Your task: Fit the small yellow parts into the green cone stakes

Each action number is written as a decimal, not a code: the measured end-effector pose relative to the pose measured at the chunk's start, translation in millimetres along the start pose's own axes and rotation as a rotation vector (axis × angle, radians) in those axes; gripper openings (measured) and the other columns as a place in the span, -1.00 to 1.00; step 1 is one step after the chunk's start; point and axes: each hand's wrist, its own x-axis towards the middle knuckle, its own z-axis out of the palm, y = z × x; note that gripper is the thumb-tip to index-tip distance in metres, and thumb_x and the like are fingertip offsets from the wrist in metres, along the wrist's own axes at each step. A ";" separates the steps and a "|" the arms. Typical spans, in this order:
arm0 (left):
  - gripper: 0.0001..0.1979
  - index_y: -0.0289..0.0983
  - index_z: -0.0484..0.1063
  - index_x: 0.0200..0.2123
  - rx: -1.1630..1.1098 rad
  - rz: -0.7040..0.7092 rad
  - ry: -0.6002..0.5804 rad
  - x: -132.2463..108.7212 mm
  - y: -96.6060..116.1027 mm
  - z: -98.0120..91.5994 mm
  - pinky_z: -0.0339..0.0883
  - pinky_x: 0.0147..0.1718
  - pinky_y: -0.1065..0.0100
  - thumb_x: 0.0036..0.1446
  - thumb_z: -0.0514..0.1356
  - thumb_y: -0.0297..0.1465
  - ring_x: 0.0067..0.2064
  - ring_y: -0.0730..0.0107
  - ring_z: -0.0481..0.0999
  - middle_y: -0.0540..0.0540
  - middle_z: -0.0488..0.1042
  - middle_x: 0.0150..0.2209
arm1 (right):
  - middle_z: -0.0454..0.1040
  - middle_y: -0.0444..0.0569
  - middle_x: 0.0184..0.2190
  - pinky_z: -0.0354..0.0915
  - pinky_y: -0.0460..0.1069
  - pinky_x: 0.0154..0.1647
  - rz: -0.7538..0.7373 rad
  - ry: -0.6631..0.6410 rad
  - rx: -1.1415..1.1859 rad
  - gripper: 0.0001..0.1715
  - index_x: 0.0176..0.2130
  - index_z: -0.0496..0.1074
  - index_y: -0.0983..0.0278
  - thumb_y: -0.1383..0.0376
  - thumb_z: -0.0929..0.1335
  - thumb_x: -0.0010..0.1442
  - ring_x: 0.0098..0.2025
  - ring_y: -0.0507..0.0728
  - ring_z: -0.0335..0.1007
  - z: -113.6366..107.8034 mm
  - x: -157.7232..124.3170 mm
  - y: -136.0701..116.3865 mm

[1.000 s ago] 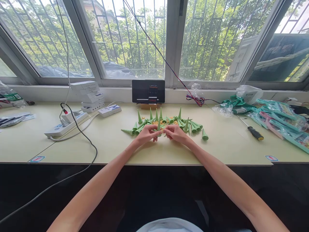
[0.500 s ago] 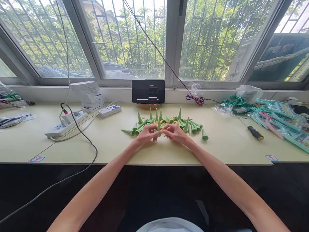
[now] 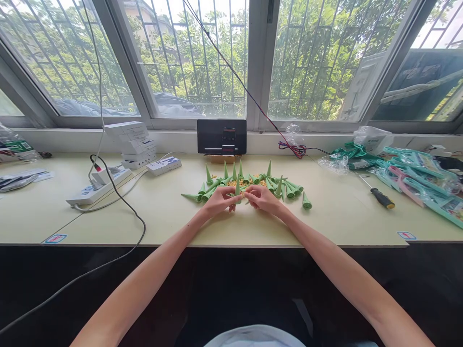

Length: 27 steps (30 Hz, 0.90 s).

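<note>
One green cone (image 3: 238, 187) is held upright over the table (image 3: 162, 217) in a closed fingertip grip by both the left hand (image 3: 219, 201) and the right hand (image 3: 264, 198). About twenty loose cones (image 3: 289, 189) are scattered just beyond, and one screwdriver (image 3: 378, 195) lies far right. Nothing has shifted since the earlier frame.

Small assembly workshop, long workbench (image 3: 253, 231) under barred windows (image 3: 202, 58), power strip (image 3: 97, 187), screwdriver (image 3: 378, 195), packaged goods (image 3: 423, 178)
</note>
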 end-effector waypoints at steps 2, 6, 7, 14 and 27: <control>-0.65 -0.35 0.50 -0.26 -0.002 -0.003 0.001 -0.1 -0.2 -0.3 0.37 -0.58 0.46 0.10 0.26 -0.14 -0.55 0.50 0.46 -0.02 0.43 -0.46 | 0.32 -0.23 -0.66 0.17 -0.12 -0.58 0.000 0.005 0.017 -0.60 -0.28 0.37 0.29 -0.01 0.35 0.17 -0.65 -0.05 0.18 -0.4 -0.2 0.3; -0.66 -0.35 0.49 -0.28 -0.002 0.003 0.001 -0.4 -0.3 -1.0 0.37 -0.59 0.45 0.08 0.28 -0.15 -0.55 0.50 0.46 -0.04 0.45 -0.43 | 0.33 -0.23 -0.66 0.16 -0.12 -0.58 -0.010 -0.008 0.019 -0.63 -0.28 0.35 0.28 0.02 0.36 0.16 -0.65 -0.06 0.17 -0.5 -0.6 -0.1; -0.65 -0.35 0.49 -0.28 -0.002 0.005 0.001 -0.4 -0.2 -1.0 0.37 -0.59 0.45 0.08 0.28 -0.15 -0.55 0.50 0.46 -0.04 0.45 -0.43 | 0.33 -0.23 -0.66 0.16 -0.12 -0.58 -0.011 -0.010 0.017 -0.64 -0.29 0.35 0.29 0.02 0.36 0.17 -0.66 -0.06 0.16 -0.4 -0.7 -0.5; -0.62 -0.35 0.49 -0.30 -0.005 -0.001 -0.002 -0.4 0.8 0.4 0.37 -0.60 0.45 0.07 0.28 -0.10 -0.56 0.50 0.46 -0.03 0.43 -0.45 | 0.27 -0.22 -0.70 0.15 -0.12 -0.58 -0.011 -0.012 -0.019 -0.56 -0.42 0.36 0.30 -0.01 0.30 0.22 -0.67 -0.06 0.16 0.1 -0.1 0.1; -0.61 -0.35 0.50 -0.25 0.007 -0.007 0.007 0.2 2.3 0.4 0.37 -0.59 0.46 0.08 0.27 -0.10 -0.56 0.51 0.44 -0.04 0.44 -0.45 | 0.32 -0.25 -0.67 0.15 -0.12 -0.56 0.002 -0.030 0.030 -0.63 -0.28 0.32 0.27 0.01 0.36 0.18 -0.65 -0.06 0.15 -0.8 -2.3 -2.4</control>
